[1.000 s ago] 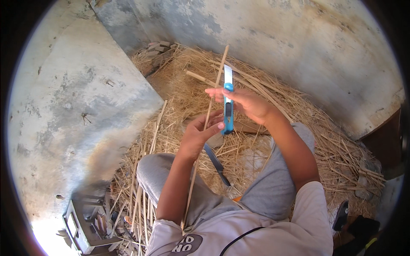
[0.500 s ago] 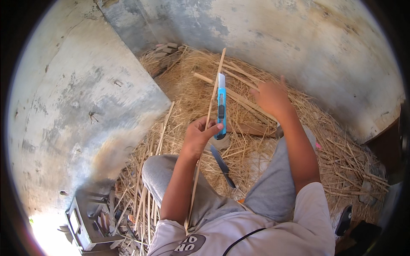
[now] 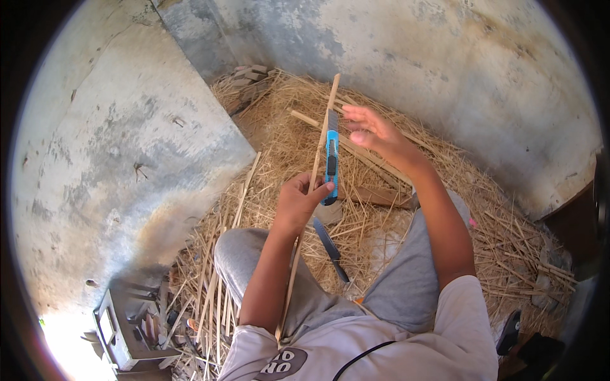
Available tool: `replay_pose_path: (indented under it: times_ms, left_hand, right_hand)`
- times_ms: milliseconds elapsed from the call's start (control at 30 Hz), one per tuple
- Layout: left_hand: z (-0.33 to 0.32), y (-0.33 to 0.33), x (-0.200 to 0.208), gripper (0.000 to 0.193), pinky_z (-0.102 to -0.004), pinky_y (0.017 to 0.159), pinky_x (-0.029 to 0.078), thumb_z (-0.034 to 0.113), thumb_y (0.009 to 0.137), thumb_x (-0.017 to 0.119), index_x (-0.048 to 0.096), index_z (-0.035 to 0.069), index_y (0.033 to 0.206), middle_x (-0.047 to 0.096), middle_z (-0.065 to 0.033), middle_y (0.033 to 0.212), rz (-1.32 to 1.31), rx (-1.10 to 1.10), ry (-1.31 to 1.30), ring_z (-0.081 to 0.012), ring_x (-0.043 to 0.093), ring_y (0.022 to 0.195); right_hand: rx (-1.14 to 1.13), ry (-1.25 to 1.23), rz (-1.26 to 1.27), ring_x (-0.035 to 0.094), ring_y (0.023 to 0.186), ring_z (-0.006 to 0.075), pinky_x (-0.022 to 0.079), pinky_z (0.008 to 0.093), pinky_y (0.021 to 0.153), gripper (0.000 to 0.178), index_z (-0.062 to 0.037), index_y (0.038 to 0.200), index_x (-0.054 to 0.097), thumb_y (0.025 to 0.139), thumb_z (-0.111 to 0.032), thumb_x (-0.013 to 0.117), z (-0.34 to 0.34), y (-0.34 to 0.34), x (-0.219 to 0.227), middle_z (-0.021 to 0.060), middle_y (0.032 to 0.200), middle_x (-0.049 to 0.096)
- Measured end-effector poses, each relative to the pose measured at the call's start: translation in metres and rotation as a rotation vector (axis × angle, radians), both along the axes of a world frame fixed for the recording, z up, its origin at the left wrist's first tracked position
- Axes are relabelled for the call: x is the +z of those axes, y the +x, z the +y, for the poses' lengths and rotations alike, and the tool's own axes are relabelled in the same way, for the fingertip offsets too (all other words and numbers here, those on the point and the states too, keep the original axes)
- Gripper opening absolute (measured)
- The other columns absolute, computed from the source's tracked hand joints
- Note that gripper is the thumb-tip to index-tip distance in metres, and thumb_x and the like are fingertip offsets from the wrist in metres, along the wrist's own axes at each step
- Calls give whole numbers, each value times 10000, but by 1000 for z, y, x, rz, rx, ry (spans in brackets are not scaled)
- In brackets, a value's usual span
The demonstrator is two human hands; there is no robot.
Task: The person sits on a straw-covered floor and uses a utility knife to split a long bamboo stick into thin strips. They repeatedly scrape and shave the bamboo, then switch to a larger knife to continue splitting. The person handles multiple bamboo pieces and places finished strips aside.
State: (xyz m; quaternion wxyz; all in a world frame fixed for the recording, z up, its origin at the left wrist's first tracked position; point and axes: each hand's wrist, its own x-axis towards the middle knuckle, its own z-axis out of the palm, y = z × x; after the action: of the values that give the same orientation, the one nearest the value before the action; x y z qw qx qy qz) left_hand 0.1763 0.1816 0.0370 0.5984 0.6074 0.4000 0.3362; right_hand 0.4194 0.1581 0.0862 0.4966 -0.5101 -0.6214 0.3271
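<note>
Held upright in front of me by my left hand point(image 3: 297, 203) are a blue box cutter point(image 3: 332, 164) and a long thin wooden strip point(image 3: 322, 143). The cutter's grey blade is out and points away from me, close beside the strip. Toward me, the strip runs down along my left forearm to my lap. My right hand point(image 3: 376, 132) hovers to the right of the blade, fingers stretched apart and holding nothing. Whether its fingertips touch the strip's upper part, I cannot tell. A dark-bladed knife point(image 3: 328, 242) lies on the ground between my legs.
Straw-like shavings point(image 3: 273, 136) and loose strips cover the ground. A wooden block point(image 3: 381, 196) lies ahead of my knees. Weathered walls point(image 3: 438, 76) close in the far side and the left. At the lower left stands a grey metal frame point(image 3: 130, 336); stacked bricks point(image 3: 251, 75) sit in the far corner.
My right hand has come leftward from over the strips at the right to beside the cutter blade. The box cutter has turned slightly; my left hand keeps its hold.
</note>
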Motion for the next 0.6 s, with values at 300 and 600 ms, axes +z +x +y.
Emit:
replay_pose_path:
  times_ms: [300,600]
  left_hand:
    - [3,-4,-7,228,-265,711,525,142,888,753,699,-30,1027,710,-56,858,112,51,101,-106,656,769]
    - [1,-10,2,373,-248,478,369,419,1037,546,582,49,1000,541,7,698,156,-10,1,-81,462,543]
  right_hand:
    - [74,-291,-121,642,1061,238,480,391,940,526,-26,1019,734,893,-535,694,21,-24,-29,117,1097,689]
    - [-134,-126,391,628,674,149,510,301,619,296,-26,1088,504,1032,-317,509,30,-29,-39,73,763,646]
